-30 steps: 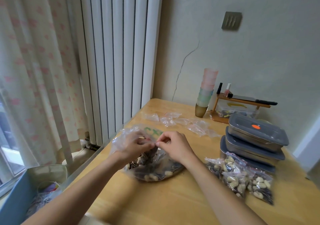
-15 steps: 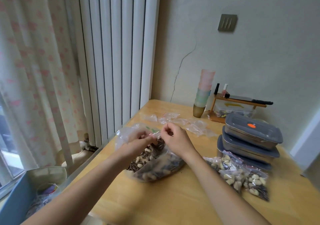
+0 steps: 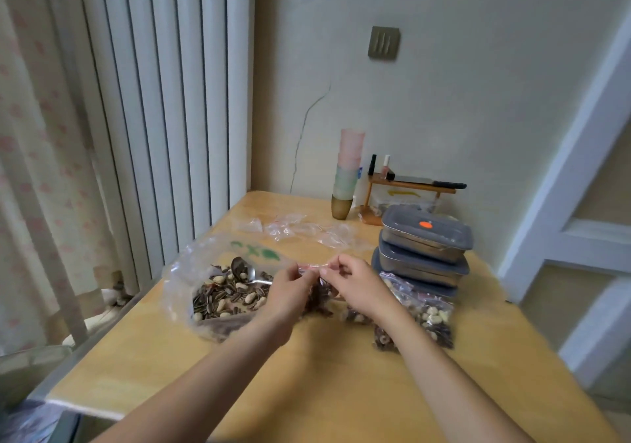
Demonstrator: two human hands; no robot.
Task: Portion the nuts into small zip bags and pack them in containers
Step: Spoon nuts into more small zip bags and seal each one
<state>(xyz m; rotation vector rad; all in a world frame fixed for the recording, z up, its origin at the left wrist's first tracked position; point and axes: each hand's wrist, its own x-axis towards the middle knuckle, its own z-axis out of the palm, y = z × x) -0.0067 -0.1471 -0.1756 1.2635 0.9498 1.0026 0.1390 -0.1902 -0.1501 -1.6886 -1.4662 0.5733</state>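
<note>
At the left of the pale wooden desk (image 3: 341, 391) a large clear plastic bag (image 3: 191, 272) lies open, with green print on its far flap. It holds a heap of striped dark sunflower seeds and pale peanuts (image 3: 228, 297). A metal spoon (image 3: 244, 272) rests in the heap, bowl toward the far left, handle running right toward the hands.

Right of it, at mid-desk, the left hand (image 3: 286, 287) and the right hand (image 3: 355, 284) each pinch the top edge of a small clear zip bag (image 3: 321, 292) between thumb and fingertips. The strip runs left to right between them; the dark filled body hangs down toward the desk, blurred.

Farther right, filled small zip bags of nuts (image 3: 423, 313) lie flat in front of three stacked steel containers with grey lids (image 3: 425, 248), the top lid bearing an orange dot. Crumpled empty clear bags (image 3: 297, 229) lie at the far side, beside a stack of pastel plastic cups (image 3: 348, 176).
</note>
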